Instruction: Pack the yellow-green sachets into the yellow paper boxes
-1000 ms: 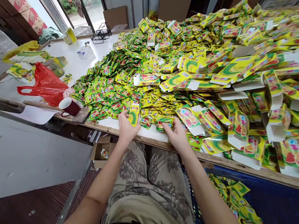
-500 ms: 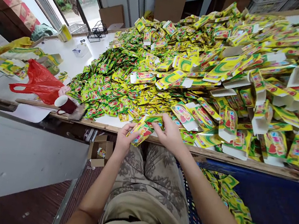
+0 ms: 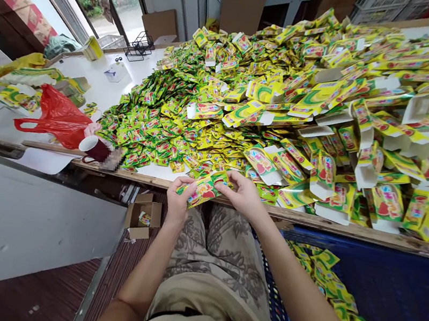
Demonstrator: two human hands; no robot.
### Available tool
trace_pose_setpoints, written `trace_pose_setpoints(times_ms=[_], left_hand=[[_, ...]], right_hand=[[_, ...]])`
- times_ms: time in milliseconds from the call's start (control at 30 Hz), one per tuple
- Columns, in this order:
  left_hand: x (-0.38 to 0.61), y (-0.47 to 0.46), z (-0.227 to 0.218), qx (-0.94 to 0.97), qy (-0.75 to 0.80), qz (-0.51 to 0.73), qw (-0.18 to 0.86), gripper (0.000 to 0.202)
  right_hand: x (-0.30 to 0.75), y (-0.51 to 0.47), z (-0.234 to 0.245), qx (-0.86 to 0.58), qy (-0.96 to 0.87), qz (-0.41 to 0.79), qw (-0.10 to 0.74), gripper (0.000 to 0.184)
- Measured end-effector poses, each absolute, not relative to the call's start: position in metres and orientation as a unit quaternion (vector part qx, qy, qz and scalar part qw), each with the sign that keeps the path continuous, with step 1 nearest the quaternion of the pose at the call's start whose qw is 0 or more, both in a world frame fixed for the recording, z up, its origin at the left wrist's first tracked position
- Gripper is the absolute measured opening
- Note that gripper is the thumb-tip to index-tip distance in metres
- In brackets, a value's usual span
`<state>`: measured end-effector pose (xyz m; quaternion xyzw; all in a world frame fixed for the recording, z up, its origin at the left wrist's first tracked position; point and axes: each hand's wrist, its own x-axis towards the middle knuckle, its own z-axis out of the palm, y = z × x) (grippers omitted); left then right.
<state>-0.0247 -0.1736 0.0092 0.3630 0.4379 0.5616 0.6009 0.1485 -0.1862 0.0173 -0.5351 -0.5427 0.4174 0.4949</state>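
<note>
Above my lap, just in front of the table edge, my left hand (image 3: 179, 199) is closed around one end of a small yellow-and-green printed carton (image 3: 202, 193). The fingers of my right hand (image 3: 244, 195) pinch a small green sachet (image 3: 220, 177) at the carton's right end. How far the sachet sits inside the carton is hidden by the fingers. Beyond my hands lies a heap of green and yellow sachets (image 3: 163, 125). To the right of it are many similar cartons (image 3: 322, 172), several with open white flaps.
A dark red mug (image 3: 98, 149) and a red plastic bag (image 3: 56, 116) stand on the left of the table. Below the edge, an open cardboard box (image 3: 143, 217) sits on the left. At lower right, a blue crate (image 3: 390, 286) holds filled cartons or packets.
My right hand's fingers have curled in closer over the carton's right end, with the green sachet there. The carton has turned to lie flatter.
</note>
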Motion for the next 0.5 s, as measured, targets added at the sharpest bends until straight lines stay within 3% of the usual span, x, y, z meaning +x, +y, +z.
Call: trace_pose_setpoints(times_ms=[167,500], left_hand=[[-0.024,-0.172,0.010,0.375,0.438,0.540,0.613,0.027],[-0.024,-0.168,0.005,0.382,0.427,0.505,0.645,0.026]], right_hand=[[0.157,-0.188,0.018,-0.464,-0.483,0.568,0.479,0.035],[0.167,-0.186,0.015,-0.494,-0.481,0.574,0.442,0.030]])
